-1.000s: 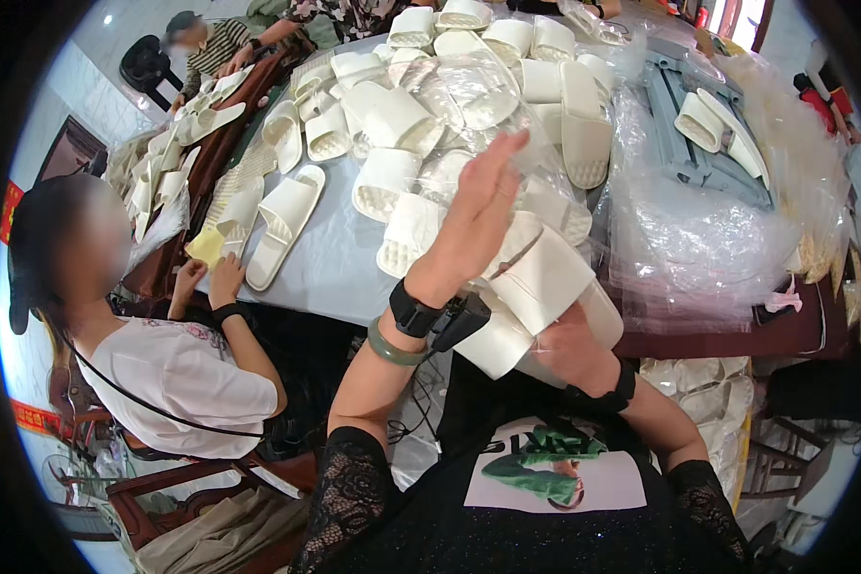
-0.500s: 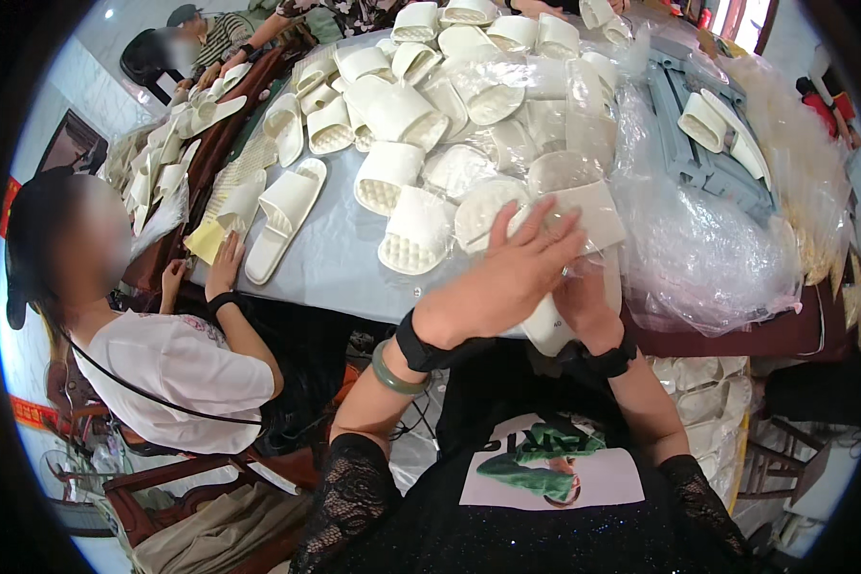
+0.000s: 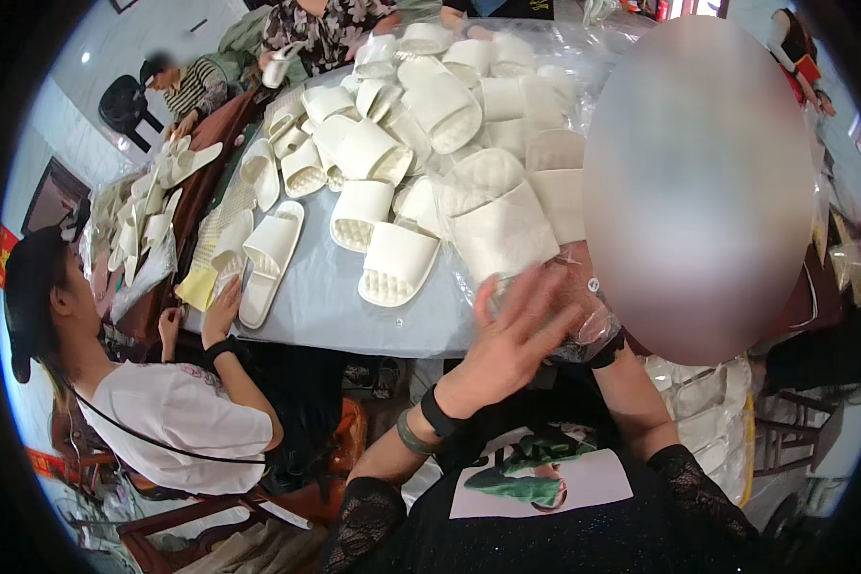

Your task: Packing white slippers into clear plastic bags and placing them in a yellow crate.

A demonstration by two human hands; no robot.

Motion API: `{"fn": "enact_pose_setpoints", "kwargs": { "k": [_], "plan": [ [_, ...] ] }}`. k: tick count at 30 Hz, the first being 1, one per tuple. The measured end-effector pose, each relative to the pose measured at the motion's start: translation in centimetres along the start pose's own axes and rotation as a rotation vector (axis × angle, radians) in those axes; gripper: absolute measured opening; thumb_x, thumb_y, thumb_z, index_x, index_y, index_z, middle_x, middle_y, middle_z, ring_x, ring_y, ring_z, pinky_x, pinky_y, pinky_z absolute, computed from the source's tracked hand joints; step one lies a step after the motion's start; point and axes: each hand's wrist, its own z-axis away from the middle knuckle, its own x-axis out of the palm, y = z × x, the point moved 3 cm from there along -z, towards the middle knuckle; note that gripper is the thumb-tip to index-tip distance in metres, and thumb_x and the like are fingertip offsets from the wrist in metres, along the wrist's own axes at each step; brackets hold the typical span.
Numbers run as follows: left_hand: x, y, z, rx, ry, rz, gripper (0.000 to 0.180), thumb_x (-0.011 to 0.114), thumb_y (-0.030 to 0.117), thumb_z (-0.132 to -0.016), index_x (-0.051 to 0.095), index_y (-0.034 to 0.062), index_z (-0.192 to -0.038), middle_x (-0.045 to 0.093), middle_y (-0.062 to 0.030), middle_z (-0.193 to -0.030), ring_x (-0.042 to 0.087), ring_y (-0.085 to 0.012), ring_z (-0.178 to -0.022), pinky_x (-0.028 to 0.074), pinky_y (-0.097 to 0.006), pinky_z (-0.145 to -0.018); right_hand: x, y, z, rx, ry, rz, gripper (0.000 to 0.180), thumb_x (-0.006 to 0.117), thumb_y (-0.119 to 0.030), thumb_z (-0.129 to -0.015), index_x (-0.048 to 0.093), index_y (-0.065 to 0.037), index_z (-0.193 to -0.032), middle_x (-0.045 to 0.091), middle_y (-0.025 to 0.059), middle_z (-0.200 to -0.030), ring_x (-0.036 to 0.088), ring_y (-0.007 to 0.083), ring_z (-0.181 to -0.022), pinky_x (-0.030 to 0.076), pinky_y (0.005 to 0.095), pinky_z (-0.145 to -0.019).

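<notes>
At the near edge of the tabletop my left hand is spread flat, fingers splayed, grasping nothing; it hovers over or brushes the crinkled clear plastic bag and I cannot tell if it presses down. A black band and a green bangle sit on that wrist. My right hand lies under the film, just beyond the left one; it looks closed on the bag near the white slipper, though the glare of the plastic hides the fingers, so I cannot tell its grip for sure. That slipper, a wide-strapped white one, lies at the table's edge right in front of both hands, partly sheathed in the plastic. A second ago my left hand was raised high over the pile and the slippers were held up nearer my chest; half a second ago both hands were clamped round them. Now the left has let go and the slipper rests on the tabletop in its bag, so I judge the bagging of this pair nearly finished. Beyond lies a heap of loose white slippers. To my left a seated person in a white shirt rests a hand by a single slipper.
</notes>
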Motion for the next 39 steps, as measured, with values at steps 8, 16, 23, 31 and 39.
{"fn": "enact_pose_setpoints", "kwargs": {
  "k": [8, 16, 23, 31, 39],
  "plan": [
    [0.5, -3.0, 2.5, -0.206, 0.374, -0.088, 0.058, 0.054, -0.008, -0.071, 0.057, 0.0083, -0.126, 0.037, -0.0345, -0.137, 0.045, -0.0358, -0.122, 0.032, -0.051, -0.098, -1.0, -1.2, -1.6, -0.043, 0.180, 0.119, 0.041, 0.058, -0.011, -0.088, 0.051, 0.001, -0.127, 0.053, 0.0205, -0.126, 0.046, 0.0368, -0.120, 0.028, 0.0452, -0.107],
    [0.2, 0.8, 6.7, -0.150, -0.021, 0.023, 0.066, 0.055, -0.005, -0.067, 0.053, 0.0061, -0.131, 0.050, -0.0270, -0.129, 0.055, -0.0360, -0.113, 0.036, -0.043, -0.099, -0.8, 0.1, -4.4, 0.222, 0.175, -0.974, 0.045, 0.050, -0.011, -0.091, 0.042, 0.000, -0.134, 0.040, 0.0200, -0.138, 0.041, 0.0359, -0.125, 0.029, 0.0451, -0.106],
    [-1.2, 3.9, 5.0, 0.107, -0.305, -0.059, 0.054, 0.058, 0.004, -0.075, 0.054, 0.0071, -0.129, 0.056, -0.0194, -0.122, 0.054, -0.0317, -0.116, 0.035, -0.047, -0.100, -3.8, 2.3, 1.5, -0.145, 0.451, 0.388, 0.029, 0.047, -0.006, -0.093, 0.051, 0.005, -0.120, 0.055, 0.0203, -0.114, 0.054, 0.0249, -0.106, 0.042, 0.0398, -0.092],
    [0.1, 7.2, 0.1, 0.413, -0.386, 0.259, 0.048, 0.061, -0.005, -0.067, 0.061, 0.0013, -0.115, 0.060, -0.0225, -0.117, 0.058, -0.0326, -0.113, 0.043, -0.045, -0.093, -12.2, 7.2, 10.4, 0.705, 0.581, 0.674, 0.033, 0.048, -0.008, -0.092, 0.049, 0.003, -0.123, 0.055, 0.0185, -0.119, 0.055, 0.0249, -0.108, 0.044, 0.0380, -0.091],
    [11.5, 13.8, -4.8, 0.645, -0.810, 0.736, 0.049, 0.054, -0.005, -0.081, 0.052, 0.0055, -0.129, 0.057, -0.0180, -0.124, 0.060, -0.0351, -0.104, 0.048, -0.038, -0.089, -28.8, 9.8, 26.8, 1.172, 0.649, 0.491, 0.037, 0.050, -0.011, -0.092, 0.047, 0.001, -0.127, 0.054, 0.0167, -0.123, 0.055, 0.0250, -0.110, 0.046, 0.0362, -0.091]
  ]
}}
